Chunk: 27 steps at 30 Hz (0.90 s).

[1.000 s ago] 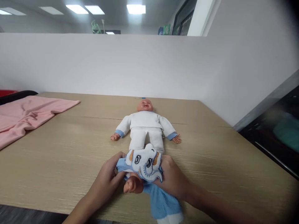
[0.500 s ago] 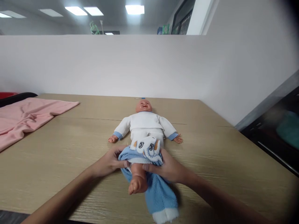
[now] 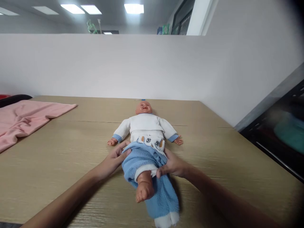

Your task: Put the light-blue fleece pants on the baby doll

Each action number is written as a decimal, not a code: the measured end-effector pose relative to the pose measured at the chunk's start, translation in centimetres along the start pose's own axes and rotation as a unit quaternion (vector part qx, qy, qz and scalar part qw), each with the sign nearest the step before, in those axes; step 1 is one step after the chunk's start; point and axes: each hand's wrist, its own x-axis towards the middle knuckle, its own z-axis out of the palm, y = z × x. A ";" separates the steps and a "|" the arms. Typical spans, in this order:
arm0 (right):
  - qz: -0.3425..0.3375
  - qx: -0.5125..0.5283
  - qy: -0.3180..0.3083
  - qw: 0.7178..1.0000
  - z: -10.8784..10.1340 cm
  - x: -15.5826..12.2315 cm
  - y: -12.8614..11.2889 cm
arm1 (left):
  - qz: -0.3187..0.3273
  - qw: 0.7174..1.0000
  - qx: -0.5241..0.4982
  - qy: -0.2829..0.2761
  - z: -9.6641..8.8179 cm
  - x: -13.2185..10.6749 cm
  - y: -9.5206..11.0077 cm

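Hands (left hand [image 3: 114, 157], right hand [image 3: 171, 164]) grip blue trousers [image 3: 144, 158] at doll [image 3: 143, 126] waist.

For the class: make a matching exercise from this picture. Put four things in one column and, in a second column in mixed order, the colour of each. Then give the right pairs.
Column 1
1. cloth lying at the left of the table
2. trousers gripped at the waist by the left hand and right hand
3. top on the doll
4. the table

Column 2
a. light wood
b. white with blue cuffs
c. pink
d. fluffy blue with white cuffs

Pairs: 1-c, 2-d, 3-b, 4-a
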 end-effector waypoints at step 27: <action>-0.068 -0.147 0.072 0.984 -1.7 -3.7 -2.1 | 0.072 0.887 0.409 -0.203 3.1 6.2 10.2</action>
